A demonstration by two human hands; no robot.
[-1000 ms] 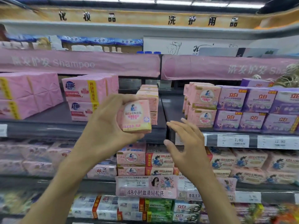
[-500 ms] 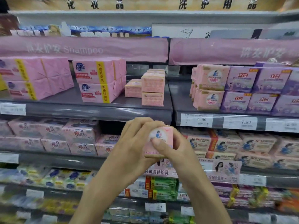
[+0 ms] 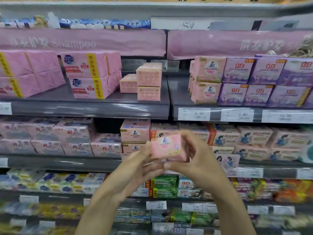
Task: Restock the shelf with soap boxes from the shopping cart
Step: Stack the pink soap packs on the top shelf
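A pink soap box (image 3: 166,147) with a round blue-and-white label sits between both my hands in front of the shelving. My right hand (image 3: 196,160) holds it from the right and underneath, fingers curled over its top edge. My left hand (image 3: 142,165) touches its left end and underside, fingers curved around it. Behind the box, matching pink soap boxes (image 3: 135,133) stand stacked on the middle shelf (image 3: 64,162). More of the same boxes (image 3: 207,80) are stacked on the upper shelf (image 3: 174,92) to the right. The shopping cart is out of view.
Large pink multipacks (image 3: 91,73) and small pink boxes (image 3: 148,83) fill the upper shelf's left bay, with bare shelf between them. Purple soap packs (image 3: 254,82) stand at the right. Price tags (image 3: 194,114) line the shelf edge. Lower shelves hold green and blue packs.
The box came down from upper-shelf height to the middle shelf's level. My right hand joined my left on it, then the box turned flatter and shifted into my right hand's grip.
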